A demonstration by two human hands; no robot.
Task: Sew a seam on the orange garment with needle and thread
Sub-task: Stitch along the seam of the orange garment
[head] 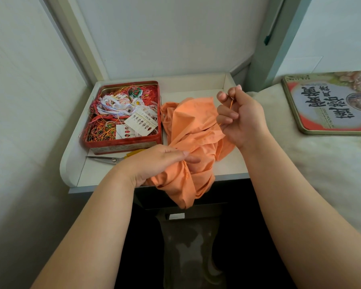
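Left hand [163, 161] bunches orange garment [193, 142] at the near table edge [229, 176], likely steadying the seam. Right hand [241, 117] raised beyond it, pinching orange thread [231, 104], probably drawing a stitch tight; needle not discernible. Scissors [104, 159] and thread tin [123, 114] within reach.

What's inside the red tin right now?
The red tin holds tangled embroidery threads in many colours, with white needle cards lying on top. Whatever lies beneath the tangle is covered.
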